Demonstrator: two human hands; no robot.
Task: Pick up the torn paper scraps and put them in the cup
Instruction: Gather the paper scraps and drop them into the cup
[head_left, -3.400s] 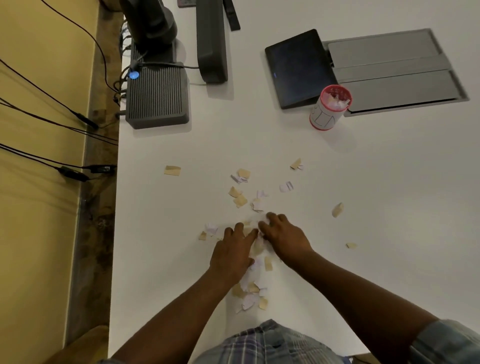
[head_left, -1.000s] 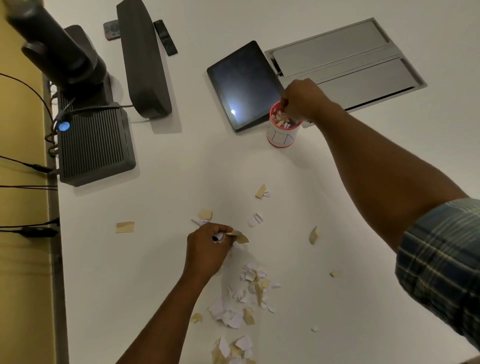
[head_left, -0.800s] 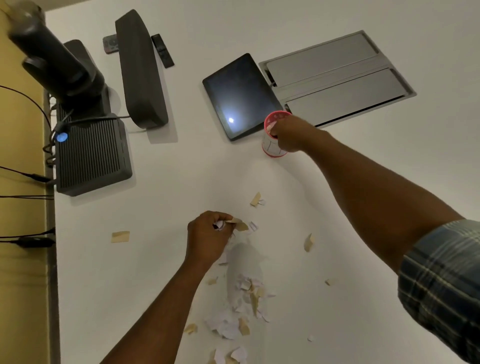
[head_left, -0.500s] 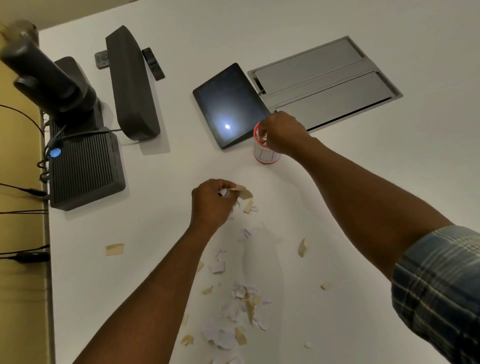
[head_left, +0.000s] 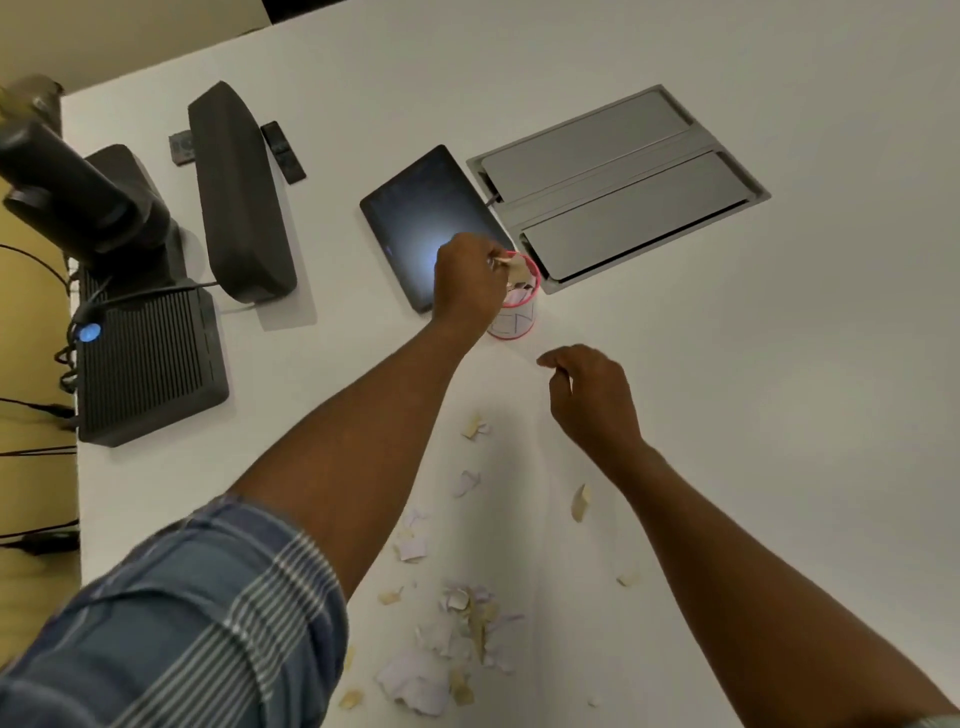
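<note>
Now your left hand (head_left: 470, 283) pinches torn tan-and-white paper scraps (head_left: 514, 267) over the pink-rimmed white paper cup (head_left: 517, 306) | right hand (head_left: 592, 400) empty, fingers loosely curled | next: release, then gather the tabletop (head_left: 727, 415) pile.

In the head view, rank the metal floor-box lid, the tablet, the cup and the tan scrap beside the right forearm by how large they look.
1. Metal lid
2. Tablet
3. Cup, partly hidden by the left hand
4. Tan scrap

The ranking holds though the scrap lies nearer the camera.
</note>
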